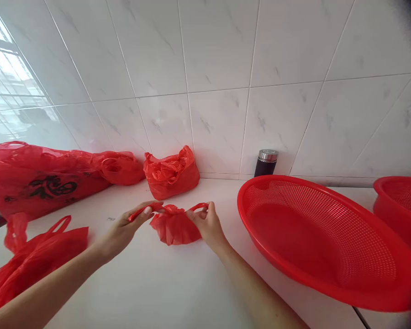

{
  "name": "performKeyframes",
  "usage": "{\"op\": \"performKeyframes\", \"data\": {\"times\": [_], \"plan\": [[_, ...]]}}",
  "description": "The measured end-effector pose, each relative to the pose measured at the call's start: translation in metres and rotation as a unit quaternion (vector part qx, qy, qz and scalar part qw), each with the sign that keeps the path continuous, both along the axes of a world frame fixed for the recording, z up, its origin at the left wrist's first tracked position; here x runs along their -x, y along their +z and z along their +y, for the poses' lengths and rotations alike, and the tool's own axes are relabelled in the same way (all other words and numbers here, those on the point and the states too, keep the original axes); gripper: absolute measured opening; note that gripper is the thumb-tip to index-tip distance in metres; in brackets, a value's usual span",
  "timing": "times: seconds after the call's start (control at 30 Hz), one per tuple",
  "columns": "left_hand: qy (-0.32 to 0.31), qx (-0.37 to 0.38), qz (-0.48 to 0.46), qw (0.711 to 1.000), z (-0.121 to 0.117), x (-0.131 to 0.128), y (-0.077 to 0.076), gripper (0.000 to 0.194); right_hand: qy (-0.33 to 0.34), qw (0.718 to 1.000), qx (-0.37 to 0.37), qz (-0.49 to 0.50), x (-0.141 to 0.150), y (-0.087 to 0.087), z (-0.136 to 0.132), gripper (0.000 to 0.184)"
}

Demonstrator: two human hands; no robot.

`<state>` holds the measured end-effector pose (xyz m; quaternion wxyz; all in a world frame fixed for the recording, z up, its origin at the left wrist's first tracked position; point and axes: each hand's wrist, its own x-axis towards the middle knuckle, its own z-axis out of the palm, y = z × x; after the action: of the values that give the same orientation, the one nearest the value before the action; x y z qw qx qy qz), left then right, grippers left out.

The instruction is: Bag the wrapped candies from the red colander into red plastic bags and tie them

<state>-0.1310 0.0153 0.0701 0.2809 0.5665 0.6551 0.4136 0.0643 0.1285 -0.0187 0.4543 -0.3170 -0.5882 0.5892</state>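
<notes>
A small red plastic bag (175, 228) rests on the white countertop (150, 288), its neck gathered and its two handles drawn apart. My left hand (132, 221) is closed on the left handle, thumb on top. On the other side my right hand (206, 224) pinches the right handle, which loops up between the fingers. The bag bulges below the gathered neck, and what is inside cannot be seen. Just behind it, against the wall, sits another filled red bag (173, 176) with a crumpled top.
A big red strainer basket (294, 242) stands at the right, with a second red basket (400, 210) beyond it. Behind the basket is a black flask (266, 163) with a silver lid. Large red bags (55, 183) line the wall at left; a loose red bag (44, 256) lies near my left arm.
</notes>
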Motion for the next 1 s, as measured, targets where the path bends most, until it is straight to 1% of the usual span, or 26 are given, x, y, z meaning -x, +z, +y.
{"op": "performKeyframes", "data": {"times": [0.07,0.17,0.27,0.37,0.47,0.53,0.63,0.73,0.83,1.0], "plan": [[-0.010,-0.012,0.029,0.999,0.013,-0.004,-0.009,0.052,0.023,0.999,-0.003,-0.024,0.005,-0.013,0.000,0.039],[-0.027,-0.048,0.106,0.993,0.033,-0.010,-0.027,0.051,0.016,1.000,0.001,-0.022,0.009,-0.029,0.004,0.032],[-0.029,-0.057,0.146,0.987,0.050,-0.012,-0.048,0.049,0.017,1.000,-0.001,-0.008,0.009,-0.039,0.011,0.030],[-0.015,-0.044,0.170,0.984,0.062,-0.009,-0.063,0.047,0.003,1.000,-0.007,-0.011,0.006,-0.044,0.017,0.027],[-0.017,-0.012,0.196,0.980,0.065,0.000,-0.071,0.046,-0.033,0.999,-0.014,-0.029,0.003,-0.048,0.025,0.024],[-0.026,0.011,0.209,0.977,0.065,0.007,-0.074,0.049,-0.053,0.997,-0.024,-0.046,0.001,-0.050,0.030,0.022],[-0.035,0.036,0.227,0.973,0.065,0.017,-0.079,0.056,-0.065,0.994,-0.046,-0.078,-0.002,-0.052,0.034,0.018],[-0.023,0.053,0.246,0.968,0.071,0.022,-0.087,0.056,-0.074,0.987,-0.074,-0.125,-0.004,-0.052,0.034,0.015],[-0.008,0.058,0.271,0.961,0.080,0.023,-0.096,0.052,-0.089,0.972,-0.115,-0.186,-0.005,-0.052,0.031,0.014],[-0.009,0.030,0.305,0.952,0.092,0.023,-0.108,0.048,-0.123,0.931,-0.180,-0.292,-0.005,-0.054,0.028,0.019]]}}
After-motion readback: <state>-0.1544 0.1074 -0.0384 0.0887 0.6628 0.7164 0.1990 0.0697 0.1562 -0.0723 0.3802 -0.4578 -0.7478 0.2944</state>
